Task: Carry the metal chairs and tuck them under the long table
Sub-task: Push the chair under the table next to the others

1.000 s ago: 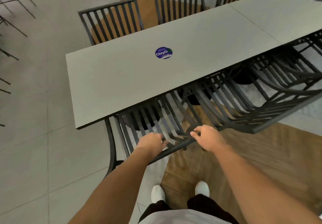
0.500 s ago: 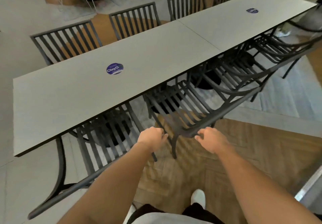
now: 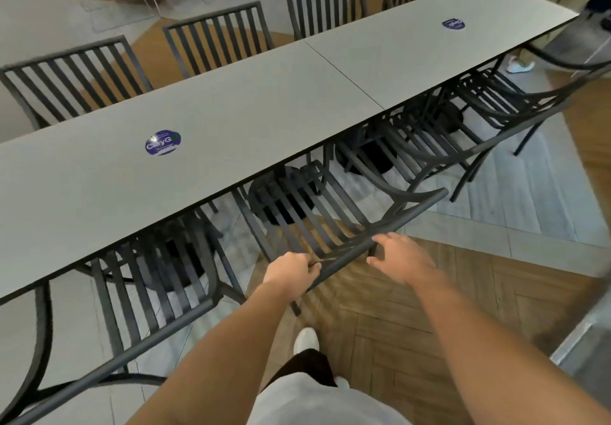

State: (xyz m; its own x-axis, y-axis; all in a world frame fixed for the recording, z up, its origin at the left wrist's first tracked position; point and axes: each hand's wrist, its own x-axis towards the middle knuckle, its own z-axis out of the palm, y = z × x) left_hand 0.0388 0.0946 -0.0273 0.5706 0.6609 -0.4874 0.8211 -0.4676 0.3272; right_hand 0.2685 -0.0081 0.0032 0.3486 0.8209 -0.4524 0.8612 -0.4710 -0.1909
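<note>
Just below frame centre, the chair (image 3: 330,213) stands part-tucked under the table (image 3: 231,120), its top rail running lower left to upper right. Left hand (image 3: 291,272) grips the rail's near end; right hand (image 3: 398,256) rests loosely open against it, farther along.

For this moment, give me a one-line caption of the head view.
Left hand grips a metal chair's top rail; right hand touches it beside the long table.

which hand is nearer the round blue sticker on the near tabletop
Left. The left hand grips the top rail of the chair, below and to the right of the sticker. The right hand is at the same rail, farther right.
</note>
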